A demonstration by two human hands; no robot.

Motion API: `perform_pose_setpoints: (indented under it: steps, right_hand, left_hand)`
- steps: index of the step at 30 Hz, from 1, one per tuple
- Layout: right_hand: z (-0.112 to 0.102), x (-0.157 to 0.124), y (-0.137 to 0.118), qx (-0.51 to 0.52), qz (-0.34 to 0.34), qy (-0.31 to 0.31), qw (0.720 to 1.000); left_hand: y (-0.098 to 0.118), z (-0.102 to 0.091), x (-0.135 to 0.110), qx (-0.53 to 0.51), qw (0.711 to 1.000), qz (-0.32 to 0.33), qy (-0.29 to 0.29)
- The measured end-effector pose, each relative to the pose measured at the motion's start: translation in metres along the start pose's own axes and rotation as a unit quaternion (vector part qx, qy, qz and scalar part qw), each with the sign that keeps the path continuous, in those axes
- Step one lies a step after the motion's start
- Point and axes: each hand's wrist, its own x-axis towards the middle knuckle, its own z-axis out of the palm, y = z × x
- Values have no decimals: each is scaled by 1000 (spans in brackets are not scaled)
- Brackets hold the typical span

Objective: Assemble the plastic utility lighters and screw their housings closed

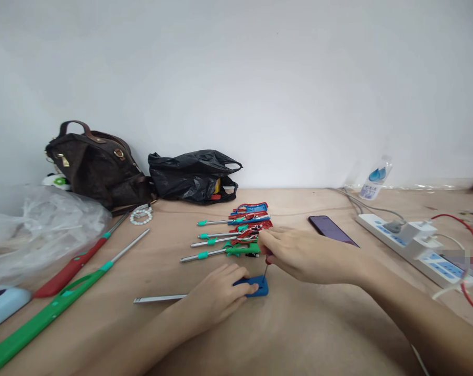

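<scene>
My left hand (216, 295) lies curled over a blue lighter handle (255, 286) with a long metal tube (160, 298) pointing left, pressing it to the table. My right hand (295, 253) is closed in a pinch on a small red-handled screwdriver (266, 265), whose thin tip stands on the blue handle. Just behind the hands lies a row of several half-assembled lighters (236, 235) with metal tubes, green collars and red, blue and green handle shells with loose wires.
Two finished long lighters, one red (69, 267) and one green (44, 319), lie at the left by a clear plastic bag (36, 224). A brown handbag (95, 164) and black bag (193, 176) stand against the wall. A phone (332, 230), power strip (412, 243) and red cable (469, 230) are at the right.
</scene>
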Motion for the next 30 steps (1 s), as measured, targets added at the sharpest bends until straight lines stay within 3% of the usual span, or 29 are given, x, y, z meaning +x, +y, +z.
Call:
perform_pose_setpoints:
  steps: [8,14,20,25,30]
  right_hand:
    - [5,10,-4,-140,42,17,989]
    - [0,0,-2,-61,2,-4,998]
    - [5,10,-2,-118,62,8,991]
    - [4,2,-1,-32,-28,5,999]
    - [8,5,-5,-69,-24,21,997]
  left_hand:
    - [1,-2,0,-2,1000,-6,-11]
    - [0,-2,0,1,1000,-2,-8]
    - [-1,1,0,7,1000,-14,-19]
    - [-1,1,0,1,1000,0,-8]
    - [0,0,0,-2,1000,-5,-1]
